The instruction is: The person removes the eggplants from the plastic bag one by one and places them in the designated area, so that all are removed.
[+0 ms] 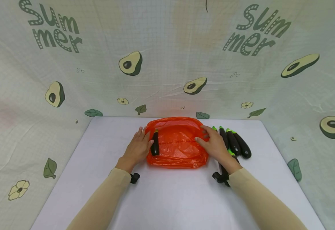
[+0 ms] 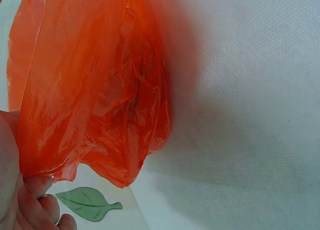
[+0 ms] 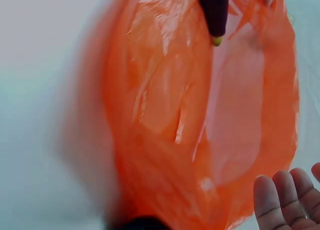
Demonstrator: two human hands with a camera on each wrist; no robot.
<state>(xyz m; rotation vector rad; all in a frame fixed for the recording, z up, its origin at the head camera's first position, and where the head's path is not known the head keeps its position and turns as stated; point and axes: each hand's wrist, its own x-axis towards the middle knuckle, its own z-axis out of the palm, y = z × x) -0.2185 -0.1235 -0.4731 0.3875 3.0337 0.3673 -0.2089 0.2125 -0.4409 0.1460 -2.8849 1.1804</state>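
Note:
A red plastic bag (image 1: pixel 178 145) lies on the white table with its mouth spread wide. One dark eggplant (image 1: pixel 155 143) with a green stem end is inside, along the bag's left side. My left hand (image 1: pixel 137 147) rests against the left rim, its fingers extended along the outside and its thumb beside the eggplant. In the left wrist view, the bag's edge touches this hand. My right hand (image 1: pixel 214 145) is at the right rim with fingers spread. In the right wrist view, its fingers (image 3: pixel 285 195) are fairly straight, close to the bag, with nothing held.
Several eggplants (image 1: pixel 232 142) lie on the table (image 1: pixel 98 191) to the right of the bag, some partly hidden by the right hand and wrist. Behind the table hangs a pale cloth (image 1: pixel 161 38) printed with avocados and leaves. Black straps with camera mounts are on both wrists.

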